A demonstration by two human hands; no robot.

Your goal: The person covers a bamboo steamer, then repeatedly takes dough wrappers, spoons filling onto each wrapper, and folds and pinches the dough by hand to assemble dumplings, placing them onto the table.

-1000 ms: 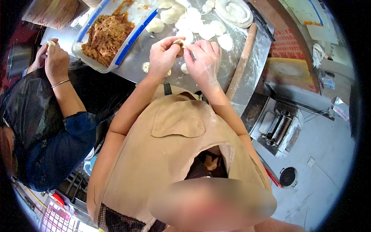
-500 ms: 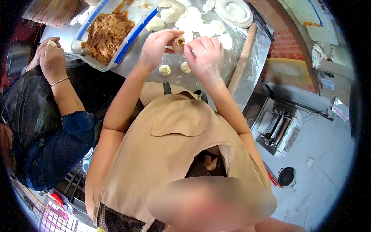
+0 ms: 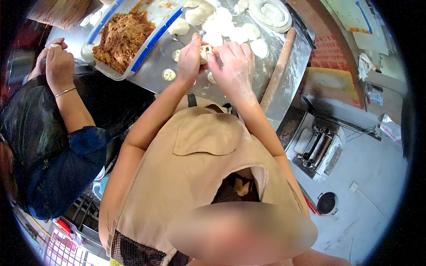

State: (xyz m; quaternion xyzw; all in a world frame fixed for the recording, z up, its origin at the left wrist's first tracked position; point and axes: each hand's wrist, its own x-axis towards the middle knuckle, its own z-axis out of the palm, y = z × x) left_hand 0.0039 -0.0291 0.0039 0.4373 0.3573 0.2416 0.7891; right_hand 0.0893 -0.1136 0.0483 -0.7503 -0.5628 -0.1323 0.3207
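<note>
Between my two hands is a small bun (image 3: 205, 55) of pale dough, pleated around its top, held above the steel table. My left hand (image 3: 190, 62) curls around its left side with the thumb pointing up. From the right, the fingers of my right hand (image 3: 233, 64) pinch its edge. Pleated buns sit on the table nearby: one (image 3: 168, 74) left of my left wrist, another (image 3: 176, 55) partly behind that hand, and a third (image 3: 211, 78) partly covered by my right hand. Flat dough wrappers (image 3: 223, 27) lie just beyond my hands.
A plastic tub (image 3: 155, 41) of brown filling (image 3: 122, 42) stands at the left. On the right are a rolling pin (image 3: 278, 68) and a coil of dough (image 3: 270, 14). A co-worker's hands (image 3: 57, 66) hold dough at far left. A machine with rollers (image 3: 320, 148) stands lower right.
My left hand has turned more upright and closed in around the bun, and its forearm has swung right, uncovering buns on the left. The right hand keeps pinching the dough edge.
</note>
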